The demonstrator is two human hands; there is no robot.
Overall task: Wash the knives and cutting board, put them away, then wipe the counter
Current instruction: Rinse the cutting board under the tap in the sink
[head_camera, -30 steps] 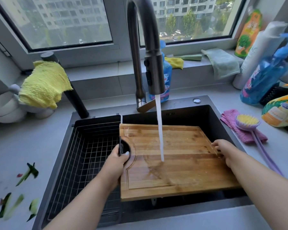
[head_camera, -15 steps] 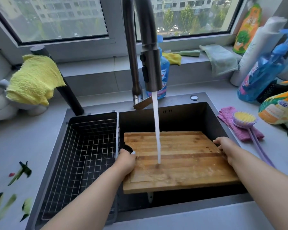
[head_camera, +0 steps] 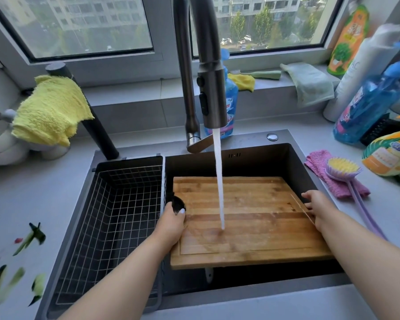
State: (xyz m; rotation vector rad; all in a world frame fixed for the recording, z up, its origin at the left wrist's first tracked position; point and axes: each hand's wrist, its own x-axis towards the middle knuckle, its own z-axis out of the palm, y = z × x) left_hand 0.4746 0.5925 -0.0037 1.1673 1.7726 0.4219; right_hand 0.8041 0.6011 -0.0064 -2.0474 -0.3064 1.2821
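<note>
Several vegetable scraps [head_camera: 30, 239] lie on the counter [head_camera: 32, 192] at far left, beside the wire basket [head_camera: 116, 218] in the sink [head_camera: 286, 158]. The left hand [head_camera: 171, 224] grips the cutting board [head_camera: 252, 241] at its handle hole. Water [head_camera: 218, 181] from the faucet [head_camera: 211, 88] strikes the board's middle, over the sink. The right hand [head_camera: 315, 205] grips its right edge. A brush [head_camera: 343, 168] rests on a pink cloth [head_camera: 319, 172].
</note>
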